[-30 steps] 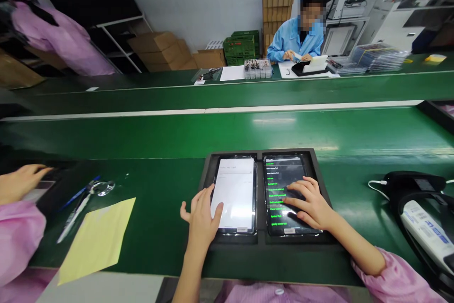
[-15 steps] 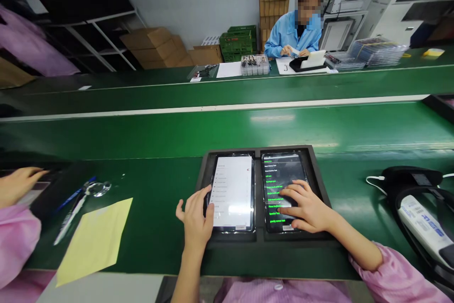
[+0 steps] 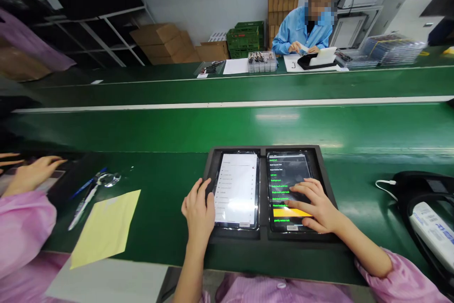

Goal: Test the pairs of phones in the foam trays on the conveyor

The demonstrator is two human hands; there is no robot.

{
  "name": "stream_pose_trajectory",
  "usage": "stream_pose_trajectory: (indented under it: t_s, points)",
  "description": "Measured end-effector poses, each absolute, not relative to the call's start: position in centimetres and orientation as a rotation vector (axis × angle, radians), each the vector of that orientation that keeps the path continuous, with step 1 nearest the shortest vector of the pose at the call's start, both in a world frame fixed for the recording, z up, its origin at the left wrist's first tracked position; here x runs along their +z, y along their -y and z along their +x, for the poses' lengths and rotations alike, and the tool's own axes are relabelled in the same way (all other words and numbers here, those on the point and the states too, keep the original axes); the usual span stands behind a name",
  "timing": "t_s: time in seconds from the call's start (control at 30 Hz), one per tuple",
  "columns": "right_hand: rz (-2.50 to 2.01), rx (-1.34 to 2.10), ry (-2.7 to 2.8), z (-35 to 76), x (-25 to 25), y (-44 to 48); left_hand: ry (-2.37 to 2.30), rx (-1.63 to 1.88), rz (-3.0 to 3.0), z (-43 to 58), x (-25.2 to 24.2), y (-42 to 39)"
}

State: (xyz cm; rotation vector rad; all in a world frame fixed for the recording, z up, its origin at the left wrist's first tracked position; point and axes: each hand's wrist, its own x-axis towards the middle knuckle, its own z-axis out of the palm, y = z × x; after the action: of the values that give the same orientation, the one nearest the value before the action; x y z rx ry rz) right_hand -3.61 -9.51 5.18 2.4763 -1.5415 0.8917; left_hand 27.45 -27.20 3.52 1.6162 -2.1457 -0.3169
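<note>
Two tablets lie side by side in a black foam tray [image 3: 263,239]. The left tablet [image 3: 237,185] shows a white list screen. On the right tablet [image 3: 283,175] there is a dark screen with green text lines and one orange bar. My left hand [image 3: 199,208] rests at the left edge of the left tablet, fingers apart and holding nothing. Over the lower part of the right tablet, my right hand [image 3: 317,208] spreads its fingers, with fingertips at the screen near the orange bar; whether they touch it I cannot tell.
At left lie a yellow sheet [image 3: 106,227], pens [image 3: 83,206] and a neighbour's hands [image 3: 35,175]. A black device with a white labelled part [image 3: 431,227] stands at right. Across the green bench [image 3: 170,128] sits a co-worker in blue [image 3: 298,33], near stacked clear trays [image 3: 393,50].
On the right tablet one green line has turned into an orange bar. The whole view has shifted slightly, and both hands stay by the same tablets.
</note>
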Motion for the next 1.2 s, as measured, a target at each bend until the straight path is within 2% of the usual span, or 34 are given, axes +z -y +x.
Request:
stream_pose_trajectory:
  t_s: [0.17,0.27,0.47,0.6,0.83,1.2]
  points:
    - [2.442,0.852,1.558,-4.0,5.1,9.6,2.440,-0.226,1.391,27.2,3.6,26.7]
    - [2.435,0.879,1.538,-3.9,5.2,9.6,2.450,-0.220,1.224,27.3,3.7,26.4]
    - [2.402,0.935,1.529,-4.0,5.2,9.6,2.050,-0.239,1.610,27.8,2.7,27.6]
    - [2.380,0.952,1.529,-4.1,5.1,9.6,2.181,-0.306,1.630,28.0,1.9,28.2]
    - [2.275,0.998,1.626,-4.3,5.0,9.5,2.355,-0.140,1.610,27.8,2.2,27.9]
    - [2.245,1.083,1.671,-4.4,4.9,9.5,2.212,-0.337,1.686,27.3,3.2,28.2]
